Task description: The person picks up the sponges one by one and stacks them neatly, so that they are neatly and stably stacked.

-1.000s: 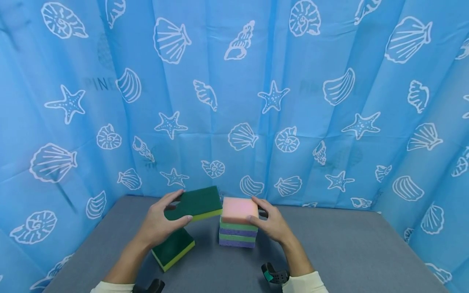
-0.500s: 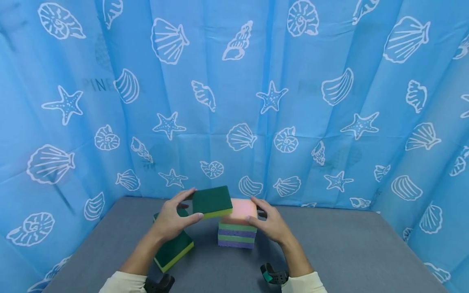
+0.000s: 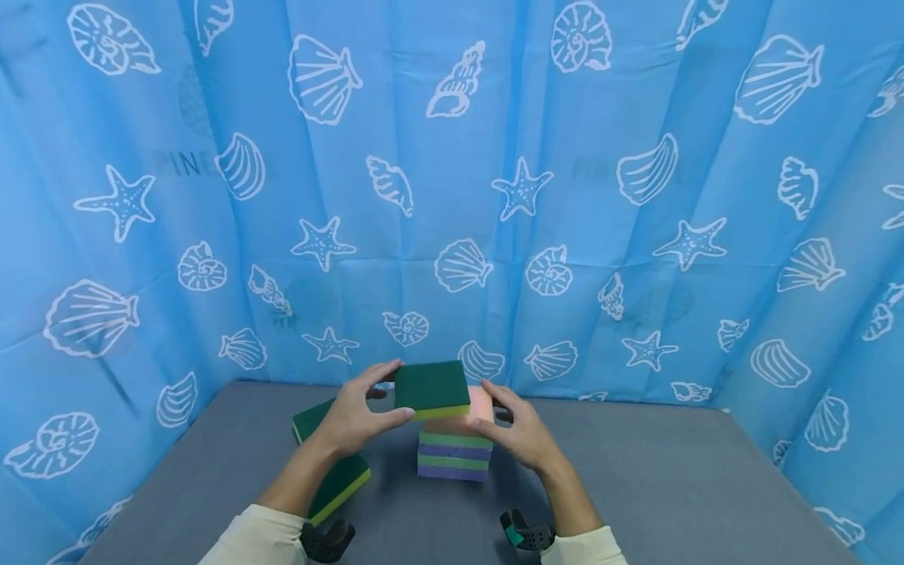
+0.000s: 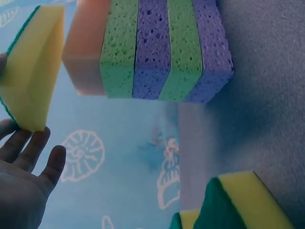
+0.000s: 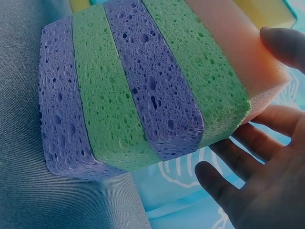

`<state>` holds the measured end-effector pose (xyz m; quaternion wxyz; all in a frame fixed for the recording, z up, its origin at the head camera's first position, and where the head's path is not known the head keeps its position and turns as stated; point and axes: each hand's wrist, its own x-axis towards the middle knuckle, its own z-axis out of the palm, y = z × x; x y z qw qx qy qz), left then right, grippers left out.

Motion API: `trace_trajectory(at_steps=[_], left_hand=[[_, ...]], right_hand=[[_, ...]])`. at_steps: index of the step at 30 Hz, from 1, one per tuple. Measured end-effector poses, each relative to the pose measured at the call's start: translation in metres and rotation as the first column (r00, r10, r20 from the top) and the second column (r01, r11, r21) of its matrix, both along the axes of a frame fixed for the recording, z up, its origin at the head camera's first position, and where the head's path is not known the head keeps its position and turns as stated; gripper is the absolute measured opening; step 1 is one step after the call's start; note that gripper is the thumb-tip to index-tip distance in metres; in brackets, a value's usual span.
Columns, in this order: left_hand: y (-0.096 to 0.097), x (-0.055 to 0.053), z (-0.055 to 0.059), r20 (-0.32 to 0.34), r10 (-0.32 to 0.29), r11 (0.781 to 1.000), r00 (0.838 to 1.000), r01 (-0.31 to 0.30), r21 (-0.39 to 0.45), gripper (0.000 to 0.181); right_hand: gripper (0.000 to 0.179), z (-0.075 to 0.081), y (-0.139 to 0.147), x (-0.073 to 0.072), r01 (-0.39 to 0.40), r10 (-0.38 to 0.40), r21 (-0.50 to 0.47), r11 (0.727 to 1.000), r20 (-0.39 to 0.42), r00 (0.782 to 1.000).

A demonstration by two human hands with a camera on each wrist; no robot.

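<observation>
My left hand [image 3: 356, 420] grips a scouring sponge [image 3: 432, 386], dark green on top and yellow below, with the thumb on its near edge and fingers on its far edge. It is held above the stack, overlapping the pink sponge [image 3: 482, 402] in the head view; the left wrist view shows a gap between them. That pink sponge tops several alternating green and purple sponges [image 3: 454, 455]. My right hand [image 3: 523, 431] holds the pink sponge at its right end, thumb near and fingers at the far side. In the right wrist view, some fingertips reach behind the stack [image 5: 147, 90].
Two more green-and-yellow scouring sponges lie to the left, a farther one [image 3: 311, 417] and a nearer one [image 3: 346, 482], partly hidden by the left forearm. A grey table [image 3: 636, 479] carries everything. Behind hangs a blue shell-patterned curtain [image 3: 395, 282].
My left hand has carried the scouring sponge rightward, from beside the stack to over it, covering most of the pink sponge. My right hand has kept its hold on the pink sponge.
</observation>
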<state>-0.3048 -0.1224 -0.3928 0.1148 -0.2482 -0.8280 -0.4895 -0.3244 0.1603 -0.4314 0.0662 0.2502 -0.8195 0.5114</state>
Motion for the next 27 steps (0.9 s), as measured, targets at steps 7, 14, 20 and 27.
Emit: trace_trajectory(at_steps=[7, 14, 20, 27], left_hand=[[0.007, -0.006, -0.002, 0.005, -0.018, 1.0, 1.0, 0.018, 0.005, 0.068], [0.015, -0.011, -0.003, 0.029, -0.057, 0.998, 0.998, 0.057, 0.021, 0.069], [0.019, -0.015, -0.006, 0.06, -0.11, 0.993, 0.992, 0.107, 0.043, 0.07], [0.021, -0.019, -0.006, 0.071, -0.152, 0.987, 0.986, 0.149, 0.052, 0.068]], right_hand=[[0.07, -0.001, 0.0, 0.0, 0.009, -0.009, -0.004, 1.0, 0.013, 1.0], [0.074, -0.002, 0.003, 0.0, -0.016, 0.017, 0.01, 1.0, -0.007, 1.0], [0.074, 0.0, 0.004, 0.002, -0.025, 0.026, 0.026, 0.999, -0.033, 0.999], [0.072, 0.023, -0.003, 0.017, -0.069, 0.069, -0.002, 0.998, -0.018, 0.997]])
